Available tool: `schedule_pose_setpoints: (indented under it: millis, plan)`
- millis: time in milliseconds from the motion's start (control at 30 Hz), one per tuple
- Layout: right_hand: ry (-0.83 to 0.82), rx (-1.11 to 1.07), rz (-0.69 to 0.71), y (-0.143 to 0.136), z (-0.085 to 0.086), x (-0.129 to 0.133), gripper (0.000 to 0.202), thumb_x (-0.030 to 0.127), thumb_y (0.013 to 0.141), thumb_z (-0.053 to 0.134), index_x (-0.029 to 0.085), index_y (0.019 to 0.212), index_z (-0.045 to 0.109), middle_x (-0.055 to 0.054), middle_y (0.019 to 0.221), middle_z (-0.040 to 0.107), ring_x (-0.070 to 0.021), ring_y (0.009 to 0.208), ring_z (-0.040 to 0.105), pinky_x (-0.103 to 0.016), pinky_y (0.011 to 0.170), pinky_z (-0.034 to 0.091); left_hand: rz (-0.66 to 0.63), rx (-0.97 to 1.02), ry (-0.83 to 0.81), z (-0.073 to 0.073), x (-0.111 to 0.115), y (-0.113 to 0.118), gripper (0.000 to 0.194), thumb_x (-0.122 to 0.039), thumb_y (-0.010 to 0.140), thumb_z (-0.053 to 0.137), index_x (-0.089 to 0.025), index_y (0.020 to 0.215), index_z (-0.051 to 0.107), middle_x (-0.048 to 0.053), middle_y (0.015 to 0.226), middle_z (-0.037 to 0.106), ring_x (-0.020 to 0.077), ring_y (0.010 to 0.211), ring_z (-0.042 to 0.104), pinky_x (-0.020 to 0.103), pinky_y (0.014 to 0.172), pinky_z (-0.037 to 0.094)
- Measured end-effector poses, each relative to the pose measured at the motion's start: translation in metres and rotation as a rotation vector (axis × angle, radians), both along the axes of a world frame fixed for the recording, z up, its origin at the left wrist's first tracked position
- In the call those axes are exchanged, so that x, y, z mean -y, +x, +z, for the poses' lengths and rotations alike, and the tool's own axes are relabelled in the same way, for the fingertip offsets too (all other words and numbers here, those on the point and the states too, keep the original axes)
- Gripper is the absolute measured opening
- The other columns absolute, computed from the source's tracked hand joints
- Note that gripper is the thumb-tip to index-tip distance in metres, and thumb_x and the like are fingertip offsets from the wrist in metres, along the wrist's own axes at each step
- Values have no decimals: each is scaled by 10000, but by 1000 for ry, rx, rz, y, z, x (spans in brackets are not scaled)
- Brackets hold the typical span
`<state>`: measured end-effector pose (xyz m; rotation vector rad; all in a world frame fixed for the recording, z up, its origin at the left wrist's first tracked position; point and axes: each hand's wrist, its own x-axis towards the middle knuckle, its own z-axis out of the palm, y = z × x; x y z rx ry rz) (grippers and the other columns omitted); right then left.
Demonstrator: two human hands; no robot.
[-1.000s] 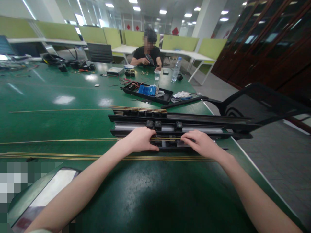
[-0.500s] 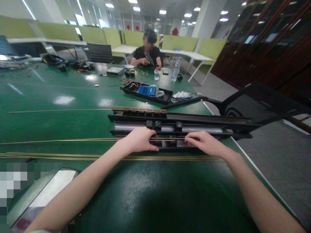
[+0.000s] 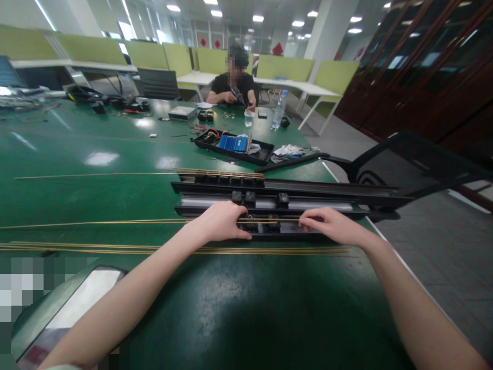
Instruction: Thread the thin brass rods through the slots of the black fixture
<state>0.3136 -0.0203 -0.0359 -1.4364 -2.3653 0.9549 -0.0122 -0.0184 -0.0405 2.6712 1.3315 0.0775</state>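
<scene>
My right hand (image 3: pixel 327 224) pinches the end of a thin brass-coloured rod (image 3: pixel 289 220) between thumb and fingertips. The rod runs left over small black blocks (image 3: pixel 274 222) that sit in the nearest black rail (image 3: pixel 285 238). My left hand (image 3: pixel 221 221) spans this rail, its thumb on the near edge and its fingers at the far side, around one of the blocks. A second rod lies just beside the first and passes under my left hand. Behind stands another black rail (image 3: pixel 204 210) with a pale inner strip and several black blocks (image 3: pixel 283 200) on it.
Loose rods (image 3: pixel 269 251) lie along the near side of the rails. Beyond are a black tray (image 3: pixel 265 154) with blue packets, gloves (image 3: pixel 288 153), a bottle (image 3: pixel 280 110) and a cup (image 3: pixel 248 119). A phone (image 3: pixel 87 298) rests lower left. A co-worker (image 3: pixel 233 90) sits opposite; a chair (image 3: pixel 416 159) stands right.
My right hand has shifted slightly to the right, with the rod's end in its fingers. My left hand keeps its place on the rail.
</scene>
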Motion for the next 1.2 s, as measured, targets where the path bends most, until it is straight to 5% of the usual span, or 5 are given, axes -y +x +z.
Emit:
schedule_pose_setpoints:
  millis: [1200]
  plan:
    - [-33, 109, -48, 30, 10, -4, 370, 527, 892, 579, 258, 1027, 792, -39, 1097, 769, -266, 1006, 688, -371, 901, 516, 1, -2, 11, -1, 0, 0, 661, -705, 737, 622, -207, 1167, 688, 107, 1019, 760, 306, 939, 710, 356, 766, 515]
